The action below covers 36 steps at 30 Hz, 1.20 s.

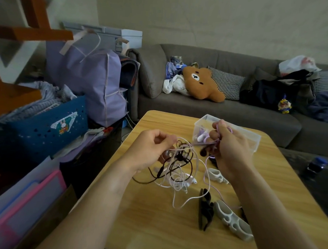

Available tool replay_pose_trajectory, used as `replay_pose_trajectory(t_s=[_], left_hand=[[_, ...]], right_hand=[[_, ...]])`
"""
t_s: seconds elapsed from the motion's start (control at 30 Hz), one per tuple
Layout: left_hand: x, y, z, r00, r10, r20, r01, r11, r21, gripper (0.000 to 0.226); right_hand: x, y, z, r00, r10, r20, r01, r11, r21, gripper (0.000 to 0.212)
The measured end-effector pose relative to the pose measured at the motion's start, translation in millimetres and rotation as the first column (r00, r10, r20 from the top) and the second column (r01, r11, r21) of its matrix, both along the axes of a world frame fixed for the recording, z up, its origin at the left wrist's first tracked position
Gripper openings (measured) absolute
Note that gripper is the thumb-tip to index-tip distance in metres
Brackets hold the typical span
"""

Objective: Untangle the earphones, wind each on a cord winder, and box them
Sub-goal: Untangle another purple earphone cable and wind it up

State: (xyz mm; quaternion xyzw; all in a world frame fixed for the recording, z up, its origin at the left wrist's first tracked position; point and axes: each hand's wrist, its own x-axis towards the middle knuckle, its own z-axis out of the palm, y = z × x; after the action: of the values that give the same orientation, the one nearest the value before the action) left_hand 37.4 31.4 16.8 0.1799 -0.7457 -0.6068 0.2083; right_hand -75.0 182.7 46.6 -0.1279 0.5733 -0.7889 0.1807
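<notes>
Earphones (176, 162) hang in one knot of black, white and lilac cords between both hands above the worktop (155, 227). Better to feed one lilac strand out slowly than to tug. Left hand (150, 152) pinches the knot's upper edge; right hand (228, 148) pinches lilac cord near the clear box (253, 135). Cord winders (230, 219) lie nearby.

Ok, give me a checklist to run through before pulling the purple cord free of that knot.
1. Left hand grips the tangle: ok.
2. Right hand pinches the purple cord: ok.
3. Cords separated: not ok, dark, white and purple strands cross.
4. Cord winders within reach: ok, white winder and black winder lie on the table.
5. Clear box open: ok.
6. Purple cord's plug end free: cannot tell.
</notes>
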Motion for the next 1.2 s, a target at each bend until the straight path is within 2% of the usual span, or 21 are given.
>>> replay_pose_trajectory(t_s=[0.1,0.13,0.2,0.27,0.33,0.43,0.57,0.7,0.9,1.07,1.2], left_hand=[[0.8,2.9,2.2,0.997,-0.035,-0.063,0.045,0.985,0.166,0.033],[1.0,2.7,2.4,0.996,-0.034,-0.082,0.049,0.979,0.198,0.034],[1.4,0.5,2.8,0.993,-0.018,-0.119,0.048,0.966,0.255,0.034],[1.9,-2.8,3.6,0.988,-0.015,-0.156,0.065,0.945,0.321,0.034],[3.5,-5.0,5.3,0.983,-0.042,-0.177,0.108,0.919,0.380,0.035],[7.1,-5.7,5.6,0.975,-0.146,-0.170,0.205,0.890,0.408,0.038],[9.8,-4.8,3.3,0.966,-0.248,-0.068,0.257,0.928,0.271,0.043],[8.6,-2.3,1.4,0.974,-0.225,0.034,0.219,0.966,0.137,0.039],[4.5,-3.7,-2.2,0.976,-0.200,0.083,0.198,0.980,0.024,0.019],[7.6,-3.5,-1.6,0.966,-0.190,0.177,0.223,0.955,-0.197,0.026],[3.2,2.4,-4.8,0.980,-0.126,0.152,0.168,0.936,-0.308,0.029]], right_hand=[[3.5,1.1,0.1,0.984,0.140,-0.115,-0.131,0.988,0.078,0.041],[3.6,3.5,1.3,0.960,0.189,-0.208,-0.156,0.974,0.167,0.048],[3.5,10.5,5.8,0.846,0.338,-0.413,-0.152,0.894,0.421,0.058],[3.6,16.9,10.3,0.717,0.515,-0.470,-0.143,0.769,0.624,0.052],[2.9,19.6,11.4,0.658,0.582,-0.477,-0.132,0.713,0.688,0.034],[1.7,18.3,7.3,0.634,0.572,-0.521,-0.069,0.713,0.698,0.015],[0.9,16.5,1.9,0.630,0.561,-0.538,-0.044,0.717,0.696,0.012],[-2.1,17.1,2.8,0.671,0.480,-0.565,-0.081,0.805,0.588,0.011],[-6.4,17.3,1.8,0.694,0.478,-0.538,-0.129,0.818,0.561,0.011],[-9.0,16.8,1.6,0.768,0.347,-0.539,-0.044,0.867,0.496,0.012],[-5.1,16.8,4.1,0.776,0.344,-0.528,-0.076,0.883,0.463,0.012]])
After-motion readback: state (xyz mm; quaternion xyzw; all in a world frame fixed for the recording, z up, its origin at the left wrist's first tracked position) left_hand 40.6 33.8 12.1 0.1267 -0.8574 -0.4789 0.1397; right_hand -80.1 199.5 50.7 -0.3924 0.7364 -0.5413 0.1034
